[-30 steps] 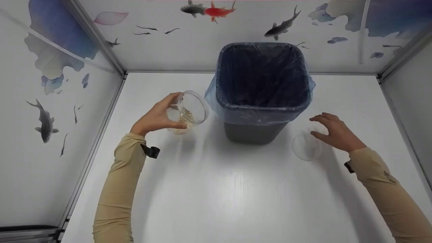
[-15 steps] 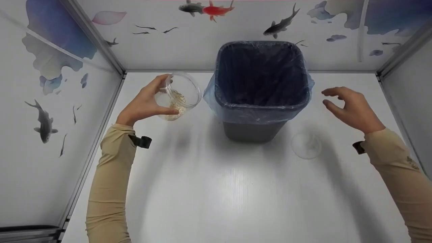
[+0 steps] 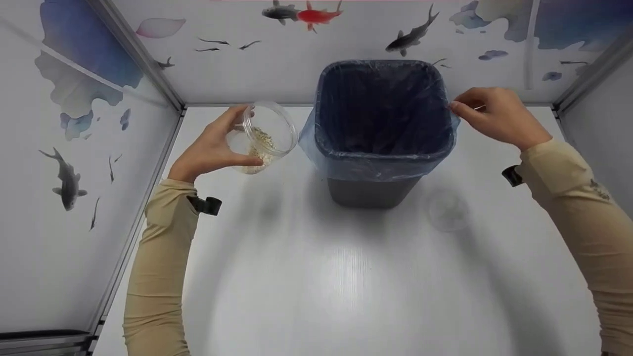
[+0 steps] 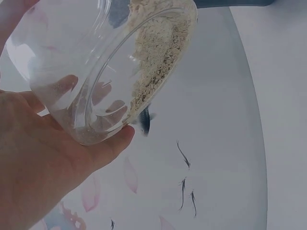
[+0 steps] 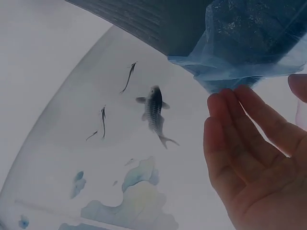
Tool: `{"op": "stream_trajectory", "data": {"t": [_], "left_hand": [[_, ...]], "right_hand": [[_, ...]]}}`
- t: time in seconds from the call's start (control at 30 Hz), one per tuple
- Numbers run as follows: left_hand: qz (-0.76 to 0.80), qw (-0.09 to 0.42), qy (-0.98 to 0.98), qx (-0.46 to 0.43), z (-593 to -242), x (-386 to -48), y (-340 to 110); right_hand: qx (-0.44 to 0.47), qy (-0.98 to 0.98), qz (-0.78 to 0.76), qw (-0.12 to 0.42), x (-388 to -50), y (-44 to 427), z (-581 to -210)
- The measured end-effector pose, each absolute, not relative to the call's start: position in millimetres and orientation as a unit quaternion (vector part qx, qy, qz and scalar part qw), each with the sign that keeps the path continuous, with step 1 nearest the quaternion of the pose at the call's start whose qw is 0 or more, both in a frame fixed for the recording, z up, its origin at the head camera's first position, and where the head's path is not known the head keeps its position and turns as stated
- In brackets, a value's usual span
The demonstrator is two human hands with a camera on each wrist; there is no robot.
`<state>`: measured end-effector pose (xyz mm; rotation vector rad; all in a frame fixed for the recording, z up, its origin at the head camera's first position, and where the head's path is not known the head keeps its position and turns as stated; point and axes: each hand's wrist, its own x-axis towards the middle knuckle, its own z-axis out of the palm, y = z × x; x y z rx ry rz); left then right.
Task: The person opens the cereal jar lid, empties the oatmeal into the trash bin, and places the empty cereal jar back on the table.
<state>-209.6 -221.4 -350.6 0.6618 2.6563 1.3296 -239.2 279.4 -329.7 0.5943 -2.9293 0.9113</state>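
Observation:
My left hand (image 3: pixel 210 148) holds a clear plastic jar (image 3: pixel 287 148), fingers and thumb around its side. The jar is tilted, its round mouth facing right, left of the bin. Pale flakes like oats (image 4: pixel 158 52) lie along its lower wall in the left wrist view. My right hand (image 3: pixel 502 116) is at the right rim of the dark bin (image 3: pixel 371 193). In the right wrist view its fairly straight fingertips (image 5: pixel 225 98) touch the hanging edge of the blue bin liner (image 5: pixel 230 72). The thumb stands apart from the fingers there.
A clear round lid (image 3: pixel 448 210) lies on the white table (image 3: pixel 346 277), to the right of the bin's base. White walls (image 3: pixel 237 74) printed with fish stand behind and at both sides.
My left hand has drawn the jar up and left, away from the bin. The right hand has left the lid's side and moved up to the bin's right rim.

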Motion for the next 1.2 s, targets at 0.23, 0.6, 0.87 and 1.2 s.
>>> {"op": "stream_trajectory", "data": {"t": [0.23,0.6,0.87,1.2], "left_hand": [[0.432,0.048,0.87,0.234,-348.6,-211.2,-216.3],[0.414,0.038,0.876,0.245,-338.0,-211.6,-213.3],[0.397,0.031,0.879,0.263,-319.0,-215.1,-206.2],[0.379,0.019,0.876,0.296,-298.9,-226.3,-191.1]], "right_hand": [[0.192,-0.951,0.236,-0.055,-253.2,266.7,-326.1],[0.22,-0.948,0.226,-0.04,-258.9,262.0,-328.6],[0.239,-0.951,0.191,-0.034,-260.3,260.2,-324.0],[0.223,-0.961,0.157,-0.047,-258.5,260.9,-319.8]]}}
